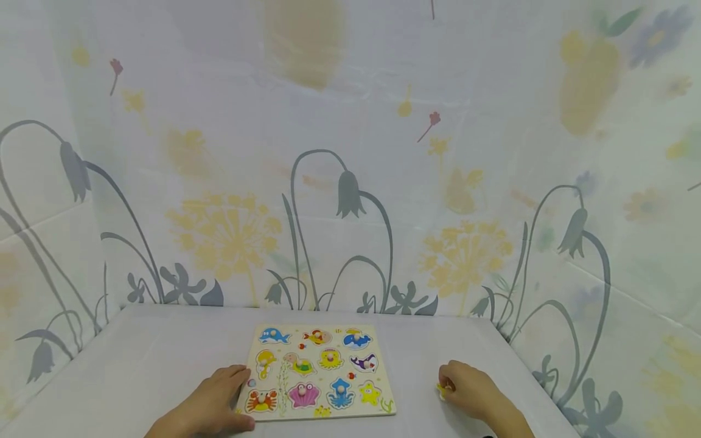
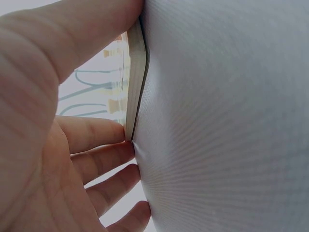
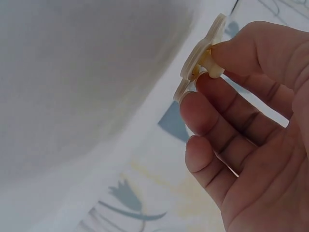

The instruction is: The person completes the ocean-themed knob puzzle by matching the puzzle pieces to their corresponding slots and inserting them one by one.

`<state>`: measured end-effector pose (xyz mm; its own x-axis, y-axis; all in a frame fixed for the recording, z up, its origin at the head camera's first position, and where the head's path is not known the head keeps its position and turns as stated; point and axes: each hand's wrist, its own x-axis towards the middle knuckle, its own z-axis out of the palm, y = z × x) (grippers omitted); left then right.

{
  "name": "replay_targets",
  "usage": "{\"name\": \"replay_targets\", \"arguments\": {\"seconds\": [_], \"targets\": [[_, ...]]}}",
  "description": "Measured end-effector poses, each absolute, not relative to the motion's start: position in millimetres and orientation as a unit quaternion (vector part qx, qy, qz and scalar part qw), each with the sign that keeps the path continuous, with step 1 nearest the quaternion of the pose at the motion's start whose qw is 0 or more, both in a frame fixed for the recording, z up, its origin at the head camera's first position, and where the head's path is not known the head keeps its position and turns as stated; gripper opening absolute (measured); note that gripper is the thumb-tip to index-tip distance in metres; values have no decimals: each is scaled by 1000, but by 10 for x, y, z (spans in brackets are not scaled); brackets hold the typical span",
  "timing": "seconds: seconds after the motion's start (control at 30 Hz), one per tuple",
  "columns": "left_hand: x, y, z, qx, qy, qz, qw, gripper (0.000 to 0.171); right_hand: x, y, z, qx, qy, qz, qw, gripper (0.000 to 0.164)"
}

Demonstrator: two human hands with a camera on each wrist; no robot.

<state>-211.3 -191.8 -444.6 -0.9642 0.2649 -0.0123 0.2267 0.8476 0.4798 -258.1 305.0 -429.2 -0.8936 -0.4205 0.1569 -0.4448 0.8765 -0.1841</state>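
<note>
A wooden knob puzzle board (image 1: 342, 417) with colourful sea animals lies flat on the table. My left hand (image 1: 210, 404) rests at its near left corner, thumb by the front edge and index fingertip against the left side. In the left wrist view the fingers (image 2: 104, 162) are spread and fairly straight, with the fingertips down at the tabletop. Right of the board, my right hand (image 1: 471, 389) pinches a small yellow puzzle piece (image 1: 441, 391) just over the table. The right wrist view shows the piece (image 3: 198, 60) edge-on, its knob between thumb and fingers. A yellow starfish (image 1: 370, 393) shows at the board's near right, without a visible knob.
The white table (image 1: 427, 340) reaches back to a hanging sheet (image 1: 350, 243) printed with flowers, which also runs along both sides. Knobs stand up from several animals on the board, such as the crab (image 1: 261, 400) and the purple shell (image 1: 303, 396).
</note>
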Motion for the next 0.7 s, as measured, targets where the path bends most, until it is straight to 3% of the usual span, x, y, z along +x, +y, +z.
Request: {"name": "replay_targets", "arguments": {"seconds": [0.27,0.7], "targets": [[-2101,-1908,-4434,112,961,248,48,94,-2610,2783,-4304,272,-954,103,68,14],[-2116,-1898,-4422,113,962,243,48,96,-2651,2398,-4244,291,-951,90,43,12]]}}
